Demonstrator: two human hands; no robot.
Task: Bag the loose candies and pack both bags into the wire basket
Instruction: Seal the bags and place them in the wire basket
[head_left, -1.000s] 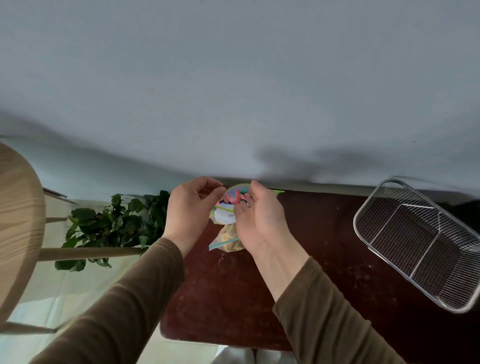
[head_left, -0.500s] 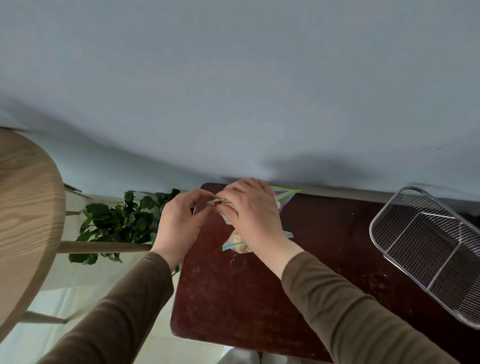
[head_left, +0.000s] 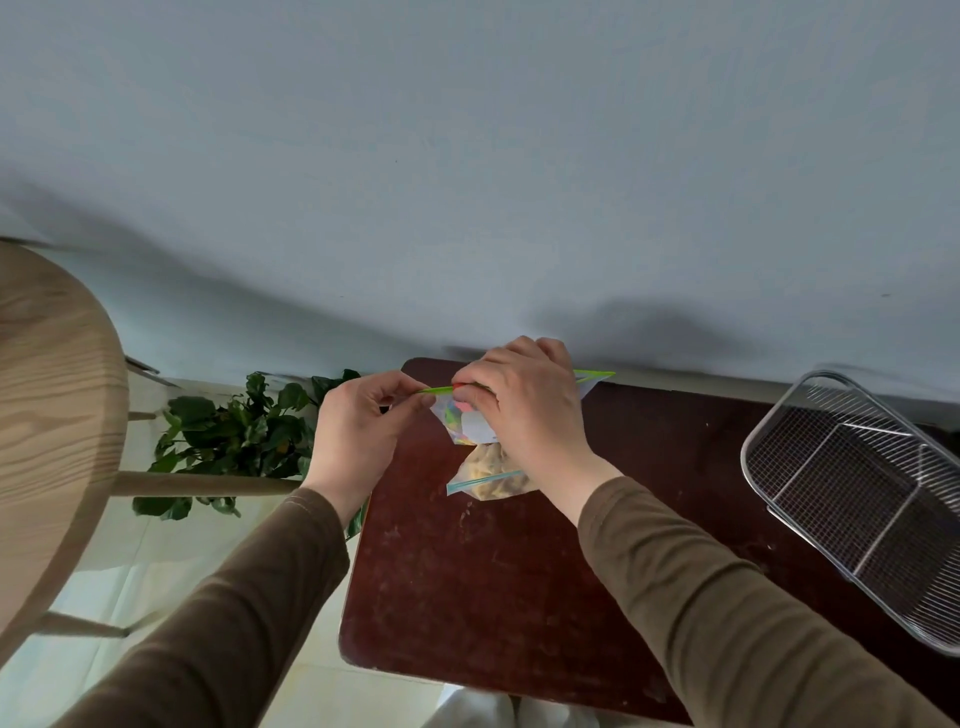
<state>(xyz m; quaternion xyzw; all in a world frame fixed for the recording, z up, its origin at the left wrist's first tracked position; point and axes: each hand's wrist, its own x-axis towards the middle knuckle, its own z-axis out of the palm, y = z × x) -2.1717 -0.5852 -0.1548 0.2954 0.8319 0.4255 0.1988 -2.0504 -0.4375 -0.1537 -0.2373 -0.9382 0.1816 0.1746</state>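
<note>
Both arms reached forward in brown sleeves, and the hands met over the far part of the dark table (head_left: 467, 571). The left hand (head_left: 358, 431) pinched the left end of the green-topped bag (head_left: 457, 415) between thumb and fingers. The right hand (head_left: 524, 400) was curled over the same bag, knuckles up, fingertips pressing on its top strip.

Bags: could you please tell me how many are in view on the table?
2. The green-zip bag of colourful candies is held at its top by both hands, left hand and right hand. The blue-zip bag lies on the table below it, partly hidden by the right hand.
</note>
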